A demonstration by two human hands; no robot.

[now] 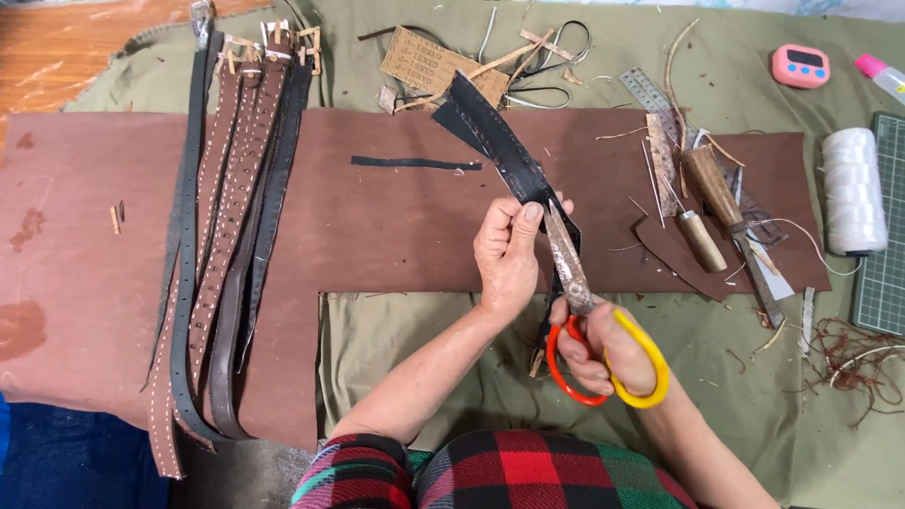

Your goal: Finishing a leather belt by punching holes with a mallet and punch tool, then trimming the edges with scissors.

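Head view shows 2 bare hands at work over a bench draped in olive cloth, with a large brown leather sheet laid across it.

Left hand: grip clenched on a dark leather strap, thumb on top, fingers wrapped beneath. The strap rises away from the hand toward the far side of the bench, clear of the sheet, and a further length appears to hang below the hand, though the scissors partly hide it.

Right hand: grip clenched through the orange and yellow loops of a pair of scissors. The worn metal blades point up to the strap just beside the left thumb; whether the blades are parted cannot be told from this angle.

Handling judgement: the strap looks light, limp enough to bend under its own weight, yet tough along its stitched edge. It is not fragile, and its surface looks matt rather than slippery. A firm pinch close to the blades, as held now, should stop it from twisting.

Surroundings: a row of finished belts lies to the left, 1 white thread spool to the right, wooden-handled tools near it, and a pink timer at the far edge.
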